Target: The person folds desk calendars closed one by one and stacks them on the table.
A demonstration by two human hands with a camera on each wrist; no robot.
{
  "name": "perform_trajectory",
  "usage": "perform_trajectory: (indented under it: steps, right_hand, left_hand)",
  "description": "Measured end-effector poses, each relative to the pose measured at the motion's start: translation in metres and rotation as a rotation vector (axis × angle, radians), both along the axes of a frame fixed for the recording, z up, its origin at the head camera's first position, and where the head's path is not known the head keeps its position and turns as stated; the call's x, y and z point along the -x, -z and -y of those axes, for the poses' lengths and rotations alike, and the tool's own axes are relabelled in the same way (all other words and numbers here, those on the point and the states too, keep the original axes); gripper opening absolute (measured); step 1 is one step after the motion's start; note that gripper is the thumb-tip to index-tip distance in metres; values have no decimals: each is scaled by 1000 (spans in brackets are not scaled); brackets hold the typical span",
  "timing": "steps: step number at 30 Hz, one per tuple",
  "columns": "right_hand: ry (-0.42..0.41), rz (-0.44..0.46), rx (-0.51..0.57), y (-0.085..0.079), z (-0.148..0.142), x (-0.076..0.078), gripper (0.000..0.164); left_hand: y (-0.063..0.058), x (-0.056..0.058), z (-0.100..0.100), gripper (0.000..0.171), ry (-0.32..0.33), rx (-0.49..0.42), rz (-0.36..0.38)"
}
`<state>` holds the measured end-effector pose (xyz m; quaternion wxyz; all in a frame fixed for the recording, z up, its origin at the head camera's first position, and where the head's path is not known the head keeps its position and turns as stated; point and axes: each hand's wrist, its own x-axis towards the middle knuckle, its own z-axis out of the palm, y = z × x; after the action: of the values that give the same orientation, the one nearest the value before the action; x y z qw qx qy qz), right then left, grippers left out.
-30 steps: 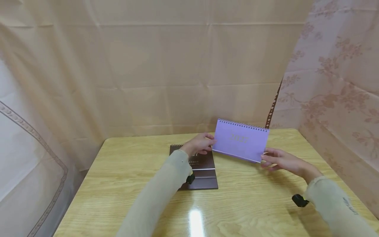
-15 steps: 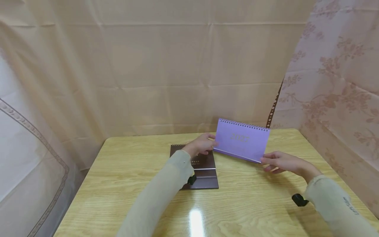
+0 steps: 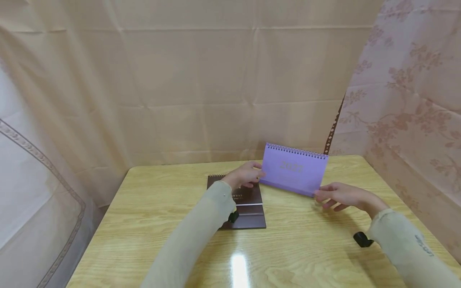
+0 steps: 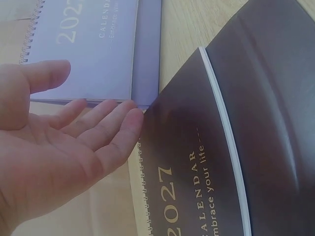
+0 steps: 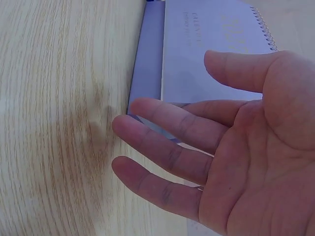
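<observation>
A purple 2027 desk calendar [image 3: 293, 170] with a spiral binding along its top stands at the back right of the table, slightly turned. My left hand [image 3: 245, 176] is at its left side edge. In the left wrist view the thumb [image 4: 51, 73] lies in front of the cover, and the other fingers extend loosely beside the edge. At the lower right corner is my right hand [image 3: 342, 197], its fingers relaxed and spread in the right wrist view. A dark brown 2027 calendar [image 3: 246, 218] lies beneath my left forearm, partly hidden by it.
The wooden table [image 3: 144, 208] has a bright light reflection near its front. Behind it hangs a beige curtain [image 3: 187, 80], and a floral curtain [image 3: 414, 100] borders the right side. A white curtain [image 3: 32, 200] hangs at the left.
The purple calendar's lower edge has shifted slightly, and its top spiral shows more fully. My right hand has moved a little left and up; my left hand stays nearly in place.
</observation>
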<state>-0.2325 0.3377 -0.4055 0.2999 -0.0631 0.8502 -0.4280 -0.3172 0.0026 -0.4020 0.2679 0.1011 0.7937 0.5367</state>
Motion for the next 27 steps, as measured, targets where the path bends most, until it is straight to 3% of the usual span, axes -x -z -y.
perform_trajectory:
  steps: [9, 12, 19, 27]
  right_hand:
    - [42, -27, -8, 2, 1, 5, 77]
    - [80, -59, -15, 3, 3, 8, 79]
    - [159, -93, 18, 9, 4, 16, 83]
    - [205, -112, 17, 14, 4, 19, 77]
  left_hand:
    - [2, -2, -4, 48, -25, 42, -58]
    - [4, -1, -8, 52, -37, 63, -125]
    - [11, 3, -19, 51, -108, 96, -364]
    - [16, 3, -31, 58, -112, 23, -361]
